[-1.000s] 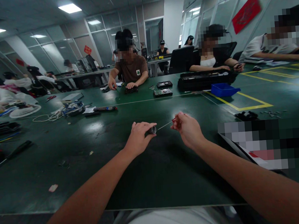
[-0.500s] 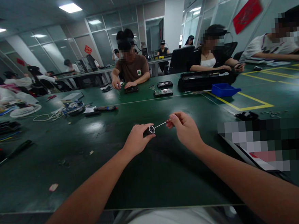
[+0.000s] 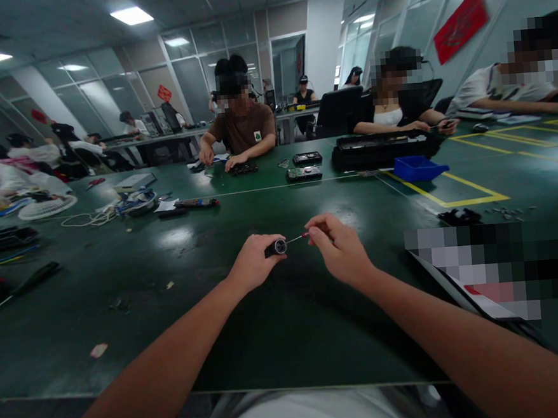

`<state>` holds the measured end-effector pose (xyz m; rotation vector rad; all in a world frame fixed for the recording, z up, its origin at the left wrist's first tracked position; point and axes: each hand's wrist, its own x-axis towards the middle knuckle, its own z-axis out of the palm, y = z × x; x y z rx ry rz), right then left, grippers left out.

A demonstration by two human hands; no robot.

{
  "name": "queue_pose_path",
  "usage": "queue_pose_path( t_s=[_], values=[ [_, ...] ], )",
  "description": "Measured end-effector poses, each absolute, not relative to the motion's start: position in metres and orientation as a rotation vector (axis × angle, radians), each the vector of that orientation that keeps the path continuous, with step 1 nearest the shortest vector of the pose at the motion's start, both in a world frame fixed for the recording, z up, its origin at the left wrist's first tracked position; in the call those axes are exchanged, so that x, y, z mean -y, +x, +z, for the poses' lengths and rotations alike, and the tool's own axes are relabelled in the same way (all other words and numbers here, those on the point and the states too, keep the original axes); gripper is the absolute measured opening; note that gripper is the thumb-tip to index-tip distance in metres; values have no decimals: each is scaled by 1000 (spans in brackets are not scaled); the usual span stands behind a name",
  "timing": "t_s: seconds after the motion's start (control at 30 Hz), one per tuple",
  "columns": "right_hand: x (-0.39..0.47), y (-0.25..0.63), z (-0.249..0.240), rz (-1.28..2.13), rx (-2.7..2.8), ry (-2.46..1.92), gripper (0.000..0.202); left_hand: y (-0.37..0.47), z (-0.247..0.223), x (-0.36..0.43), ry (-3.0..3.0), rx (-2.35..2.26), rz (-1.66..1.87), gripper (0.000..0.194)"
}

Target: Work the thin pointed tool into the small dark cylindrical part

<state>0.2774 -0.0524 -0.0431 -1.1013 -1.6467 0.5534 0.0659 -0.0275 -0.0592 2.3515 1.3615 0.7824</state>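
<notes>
My left hand [image 3: 255,261] is closed around a small black cylinder [image 3: 278,246] with a bright ring at its round end, which faces right and toward me. Between thumb and fingers, my right hand [image 3: 341,246] pinches the red handle of a thin screwdriver [image 3: 297,237]. The metal shaft points left, and its tip is at the ringed end of the cylinder; how far inside it reaches I cannot tell. Both hands are raised over the green table [image 3: 316,334], near its middle.
A blue bin [image 3: 418,168] and a long black casing [image 3: 384,150] stand at the back right. Two hard drives [image 3: 304,173] lie farther back. Left of them are a pen-like tool [image 3: 196,203] and tangled cables [image 3: 138,201]. Another person [image 3: 239,126] works across the table.
My right hand has shifted slightly left and down, with less of the screwdriver's handle visible. The cylinder has moved slightly left and down. The person opposite has moved their hands left.
</notes>
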Motion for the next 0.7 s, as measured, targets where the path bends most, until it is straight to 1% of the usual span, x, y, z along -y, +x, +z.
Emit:
queue_pose_path(
  t_s=[0.07,0.2,0.3,0.43,0.57,0.7],
  values=[
    [52,277,-44,556,1661,-1105,14,66,-59,28,2351,-1364,783,28],
    [52,276,-42,491,1661,-1217,29,68,-60,28,2355,-1373,785,30],
    [52,276,-42,457,1667,-1204,26,67,-60,27,2344,-1392,815,33],
    [53,276,-43,512,1683,-1158,27,64,-60,25,2321,-1420,867,36],
    [55,276,-42,554,1683,-1148,29,63,-61,24,2336,-1416,840,36],
    [55,275,-43,556,1660,-1146,25,62,-61,24,2335,-1420,849,36]
  ],
)
